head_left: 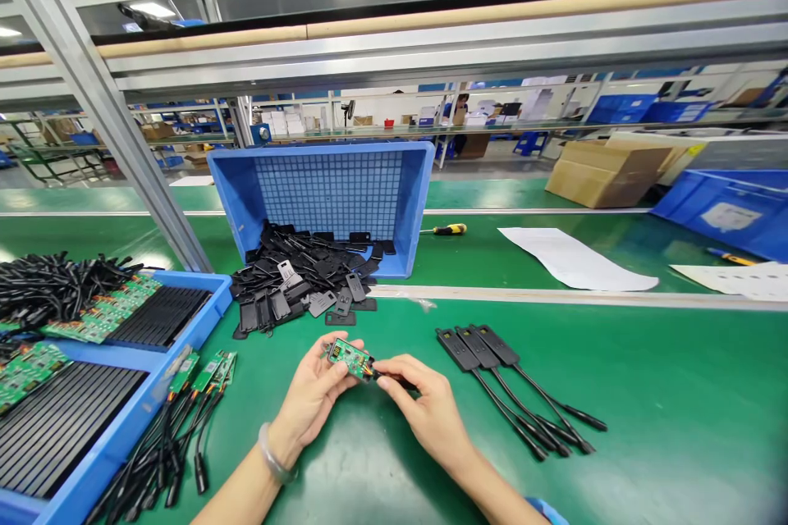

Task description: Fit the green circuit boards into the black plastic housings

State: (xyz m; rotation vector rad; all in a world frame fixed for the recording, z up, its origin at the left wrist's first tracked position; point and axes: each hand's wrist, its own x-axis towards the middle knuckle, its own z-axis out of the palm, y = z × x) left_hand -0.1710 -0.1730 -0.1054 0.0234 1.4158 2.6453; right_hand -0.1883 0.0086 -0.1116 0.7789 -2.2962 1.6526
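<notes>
Both hands meet low centre over the green table (646,361). Left hand (311,394) pinches a small green circuit board (348,357) between thumb and fingers, board tilted and lifted just above the mat; a bracelet (272,453) sits on that wrist. Right hand (424,406) is closed on the black cable (394,378) where it joins the board's right end, fingertips nearly touching the left hand's. Just right of the hands, three finished black cased units (477,344) lie side by side, their leads running down-right to plugs. Behind the hands, a blue crate (419,197) is tipped on its side, with a pile of black plastic shells (308,279) spilling out of it onto the mat (some shells with pale labels). Left of the hands, a row of bare boards with cables (203,377) lies beside a blue tray (129,418); the tray holds black slotted racks, more green boards and a heap of black cables (55,279). Farther back: a yellow-handled screwdriver (444,230), a white sheet (572,258), a cardboard box (607,172) and another blue bin (726,209) at the right edge.
</notes>
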